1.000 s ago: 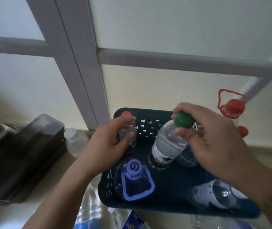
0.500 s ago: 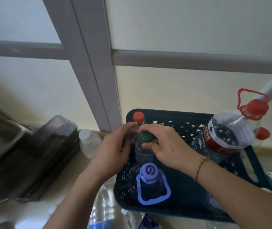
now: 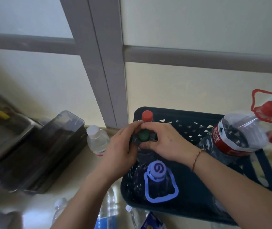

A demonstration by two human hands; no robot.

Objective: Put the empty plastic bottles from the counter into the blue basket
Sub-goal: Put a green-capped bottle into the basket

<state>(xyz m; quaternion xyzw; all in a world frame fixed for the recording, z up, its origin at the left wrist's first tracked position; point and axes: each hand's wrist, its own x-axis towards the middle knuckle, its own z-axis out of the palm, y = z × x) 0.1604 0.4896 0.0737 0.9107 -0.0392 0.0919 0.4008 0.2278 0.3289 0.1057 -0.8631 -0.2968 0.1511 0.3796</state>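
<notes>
At the bottom edge, loose bottles [image 3: 108,210] lie on the counter [image 3: 75,164]. Mid-frame, the left hand [image 3: 120,151] and right hand [image 3: 166,144] both grasp the green-capped bottle [image 3: 143,135], upright in the blue basket [image 3: 189,200]. It looks light, thin-walled and crushable, so gripping near the stiff neck seems wisest. Farther back stands a red-capped bottle [image 3: 147,115].

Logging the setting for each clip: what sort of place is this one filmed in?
Probably a home kitchen. A pale counter runs under a frosted window, with what looks like a metal sink at the left. Empty bottles stand in a blue basket.
</notes>
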